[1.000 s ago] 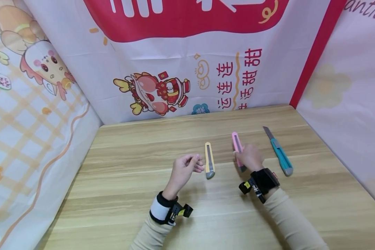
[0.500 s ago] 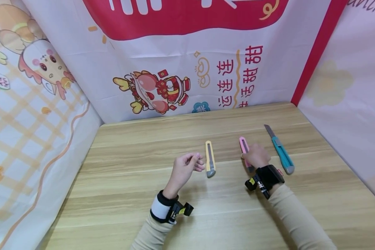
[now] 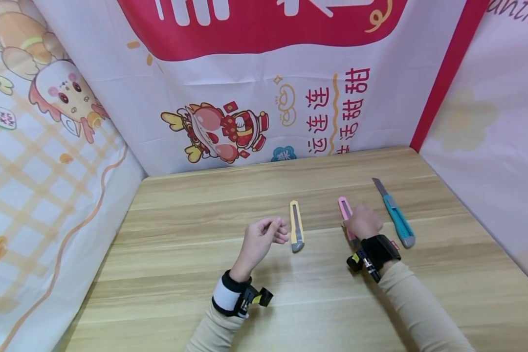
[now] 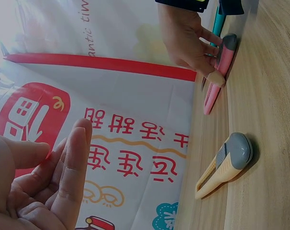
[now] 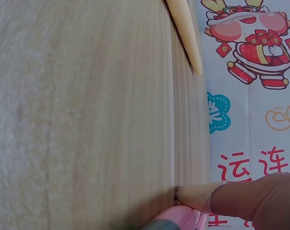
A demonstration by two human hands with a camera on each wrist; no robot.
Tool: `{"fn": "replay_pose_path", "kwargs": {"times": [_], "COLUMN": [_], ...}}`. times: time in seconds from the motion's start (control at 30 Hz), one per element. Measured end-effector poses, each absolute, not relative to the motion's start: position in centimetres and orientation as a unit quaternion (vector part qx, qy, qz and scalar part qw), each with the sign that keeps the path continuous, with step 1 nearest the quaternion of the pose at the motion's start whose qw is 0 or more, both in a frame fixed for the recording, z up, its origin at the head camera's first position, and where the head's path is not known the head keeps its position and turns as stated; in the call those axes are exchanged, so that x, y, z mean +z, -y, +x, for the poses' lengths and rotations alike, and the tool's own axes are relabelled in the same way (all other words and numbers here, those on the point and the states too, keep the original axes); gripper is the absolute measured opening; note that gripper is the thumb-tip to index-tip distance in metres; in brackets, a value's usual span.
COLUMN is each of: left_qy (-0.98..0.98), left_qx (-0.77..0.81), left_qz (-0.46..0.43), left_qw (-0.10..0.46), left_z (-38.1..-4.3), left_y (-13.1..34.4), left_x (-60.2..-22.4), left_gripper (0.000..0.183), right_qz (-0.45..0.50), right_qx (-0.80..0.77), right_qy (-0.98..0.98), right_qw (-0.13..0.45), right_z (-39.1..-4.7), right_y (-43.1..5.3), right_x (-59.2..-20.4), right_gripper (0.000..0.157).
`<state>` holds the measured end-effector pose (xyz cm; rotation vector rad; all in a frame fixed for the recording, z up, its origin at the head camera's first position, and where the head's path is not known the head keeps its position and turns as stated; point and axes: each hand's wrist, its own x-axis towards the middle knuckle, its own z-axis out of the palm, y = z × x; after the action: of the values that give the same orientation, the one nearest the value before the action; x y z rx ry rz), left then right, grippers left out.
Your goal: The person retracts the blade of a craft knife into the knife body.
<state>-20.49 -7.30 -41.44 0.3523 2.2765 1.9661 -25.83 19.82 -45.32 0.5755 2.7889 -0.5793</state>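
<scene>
Three box cutters lie on the wooden table (image 3: 171,274). My right hand (image 3: 364,222) pinches the pink box cutter (image 3: 345,209) between thumb and fingers; in the left wrist view the pink box cutter (image 4: 223,64) is low against the tabletop. The teal box cutter (image 3: 396,215), its blade extended, is to the right of that hand. Left of the pink one lies the yellow box cutter (image 3: 296,226) with a grey end. My left hand (image 3: 261,237) hovers beside the yellow box cutter, fingers loosely curled around nothing. In the right wrist view, the right thumb (image 5: 231,197) touches the pink casing.
A printed cloth (image 3: 229,78) hangs behind the table. Other cloths hang at the left (image 3: 31,195) and right sides. Both wrists wear straps with small cameras, the left strap (image 3: 231,293) being white and black.
My right hand has slid the pink box cutter right and slightly toward me, closer to the teal one; it barely moves in the last half second. The left hand stays put.
</scene>
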Motion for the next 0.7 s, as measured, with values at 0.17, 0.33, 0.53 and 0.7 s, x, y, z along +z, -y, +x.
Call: {"fn": "replay_pose_path", "kwargs": {"times": [0.17, 0.33, 0.53, 0.7], "left_qy": [-0.752, -0.749, -0.752, -0.75], "left_qx": [0.647, 0.65, 0.648, 0.651], "left_qz": [0.116, 0.111, 0.103, 0.101], "left_qw": [0.057, 0.06, 0.062, 0.062], "left_z": [-20.4, -20.5, -20.6, -20.5], "left_y": [7.3, 7.3, 7.3, 7.4], "left_x": [-41.4, -41.4, -41.6, -41.6], "left_gripper": [0.032, 0.032, 0.03, 0.032], "right_qz": [0.197, 0.2, 0.199, 0.214], "right_qx": [-0.189, -0.188, -0.186, -0.207], "right_qy": [-0.955, -0.953, -0.952, -0.947], "right_qw": [0.117, 0.126, 0.14, 0.117], "right_z": [-25.8, -25.7, -25.4, -25.2], "right_y": [-19.8, -19.7, -19.8, -20.5], "right_x": [-45.4, -45.2, -44.7, -43.8], "right_gripper": [0.037, 0.035, 0.039, 0.042]}}
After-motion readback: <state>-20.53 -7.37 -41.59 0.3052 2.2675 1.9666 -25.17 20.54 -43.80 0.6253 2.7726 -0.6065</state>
